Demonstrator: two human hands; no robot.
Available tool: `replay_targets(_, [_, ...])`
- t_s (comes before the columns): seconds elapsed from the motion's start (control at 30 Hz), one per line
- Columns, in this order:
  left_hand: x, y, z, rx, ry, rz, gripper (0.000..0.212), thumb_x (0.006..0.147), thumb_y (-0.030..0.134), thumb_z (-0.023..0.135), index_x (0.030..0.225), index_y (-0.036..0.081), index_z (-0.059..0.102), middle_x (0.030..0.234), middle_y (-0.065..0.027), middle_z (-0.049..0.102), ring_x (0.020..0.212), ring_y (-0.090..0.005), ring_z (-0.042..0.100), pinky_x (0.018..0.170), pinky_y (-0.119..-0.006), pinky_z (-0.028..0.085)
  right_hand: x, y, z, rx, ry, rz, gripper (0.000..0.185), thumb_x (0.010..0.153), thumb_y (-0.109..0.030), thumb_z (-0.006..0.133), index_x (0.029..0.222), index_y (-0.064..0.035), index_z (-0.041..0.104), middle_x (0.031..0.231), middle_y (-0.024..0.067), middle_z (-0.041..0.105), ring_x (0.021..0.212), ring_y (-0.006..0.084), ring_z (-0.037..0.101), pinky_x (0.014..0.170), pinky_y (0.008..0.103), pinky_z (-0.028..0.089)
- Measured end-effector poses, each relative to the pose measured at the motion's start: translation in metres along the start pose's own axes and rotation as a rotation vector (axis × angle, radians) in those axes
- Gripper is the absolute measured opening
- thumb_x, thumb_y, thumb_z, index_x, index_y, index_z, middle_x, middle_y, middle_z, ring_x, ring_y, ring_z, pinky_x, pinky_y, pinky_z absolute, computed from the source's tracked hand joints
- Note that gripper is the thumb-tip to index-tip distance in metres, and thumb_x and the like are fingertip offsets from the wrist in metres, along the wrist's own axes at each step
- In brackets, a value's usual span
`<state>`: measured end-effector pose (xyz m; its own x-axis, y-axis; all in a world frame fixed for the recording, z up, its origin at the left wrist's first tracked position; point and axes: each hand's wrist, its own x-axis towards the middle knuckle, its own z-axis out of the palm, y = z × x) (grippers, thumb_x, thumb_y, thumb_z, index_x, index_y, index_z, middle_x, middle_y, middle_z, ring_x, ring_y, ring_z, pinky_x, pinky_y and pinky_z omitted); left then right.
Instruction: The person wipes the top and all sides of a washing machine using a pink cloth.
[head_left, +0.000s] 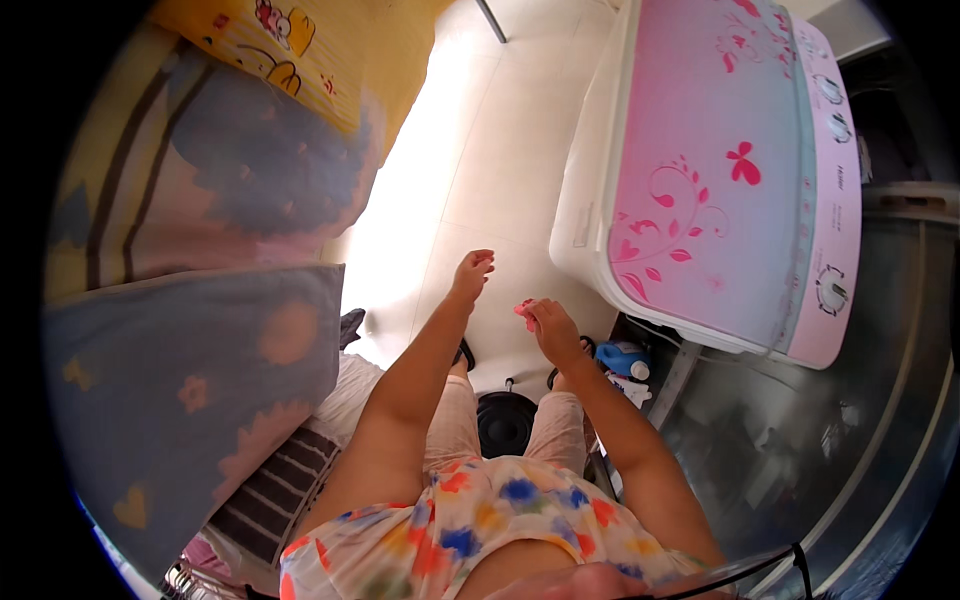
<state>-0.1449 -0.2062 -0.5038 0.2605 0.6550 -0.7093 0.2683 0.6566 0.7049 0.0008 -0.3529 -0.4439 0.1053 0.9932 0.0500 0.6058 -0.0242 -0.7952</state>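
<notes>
My left hand (472, 274) is raised over the pale tiled floor, its fingers loosely bent and apart, with nothing visible in it. A little lower and to its right, my right hand (553, 328) pinches a small crumpled pink thing (528, 310), perhaps a piece of cloth; most of it is covered by the fingers. The two hands do not touch. To the right of them stands a Haier washing machine (686, 195) with a pink floral lid and a panel of knobs (832, 289).
Patterned bedding-like cloths hang at the left, one grey-blue (277, 390), one yellow (375, 67). A blue bottle (624, 358) with a white cap stands below the washing machine. A black round object (507, 424) is on the floor between my legs. Glass panels (795, 450) run along the right.
</notes>
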Motion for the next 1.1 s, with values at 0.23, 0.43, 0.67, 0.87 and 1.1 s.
replay_targets(0.23, [0.101, -0.06, 0.027, -0.014, -0.163, 0.075, 0.025, 0.089, 0.015, 0.046, 0.112, 0.009, 0.053, 0.11, -0.0031, 0.056, 0.097, -0.0138, 0.053, 0.084, -0.031, 0.04, 0.02, 0.073, 0.062, -0.038, 0.007, -0.047, 0.018, 0.074, 0.001, 0.056, 0.091, -0.0052, 0.058, 0.089, 0.0085, 0.061, 0.081, 0.0287, 0.058, 0.072, 0.0355, 0.048])
replay_targets(0.43, [0.202, -0.092, 0.017, 0.267, -0.174, 0.384, 0.023, 0.088, 0.013, 0.045, 0.106, 0.007, 0.057, 0.103, -0.0057, 0.06, 0.092, -0.0157, 0.055, 0.079, -0.031, 0.043, 0.043, 0.137, 0.116, 0.028, 0.038, -0.146, 0.015, 0.078, -0.001, 0.051, 0.089, -0.0047, 0.06, 0.088, 0.0102, 0.062, 0.079, 0.0267, 0.06, 0.069, 0.0352, 0.049])
replay_targets(0.67, [0.215, -0.093, 0.036, 0.559, -0.509, 0.511, 0.026, 0.09, 0.019, 0.048, 0.11, 0.004, 0.055, 0.102, -0.01, 0.059, 0.092, -0.017, 0.057, 0.074, -0.029, 0.048, 0.063, 0.165, 0.131, -0.004, -0.073, 0.021, 0.022, 0.08, -0.001, 0.038, 0.089, -0.0012, 0.058, 0.083, 0.0152, 0.062, 0.077, 0.0288, 0.06, 0.071, 0.0361, 0.047])
replay_targets(0.87, [0.118, -0.098, 0.022, 0.083, -0.592, 0.381, 0.044, 0.093, 0.04, 0.039, 0.122, 0.008, 0.046, 0.112, -0.0078, 0.053, 0.098, -0.0181, 0.053, 0.082, -0.035, 0.046, 0.013, 0.12, 0.117, 0.179, 0.282, 0.001, 0.022, 0.077, 0.002, 0.038, 0.094, -0.0001, 0.052, 0.088, 0.0161, 0.058, 0.083, 0.0282, 0.058, 0.075, 0.0356, 0.046])
replay_targets(1.1, [-0.013, -0.132, 0.044, 0.17, -0.702, 0.39, 0.052, 0.095, 0.049, 0.026, 0.125, 0.011, 0.042, 0.117, -0.0091, 0.05, 0.1, -0.0208, 0.054, 0.084, -0.04, 0.045, -0.062, 0.091, 0.105, 0.421, 0.57, -0.007, 0.019, 0.081, -0.004, 0.052, 0.099, 0.0009, 0.053, 0.106, 0.0138, 0.05, 0.09, 0.0232, 0.056, 0.08, 0.0335, 0.048])
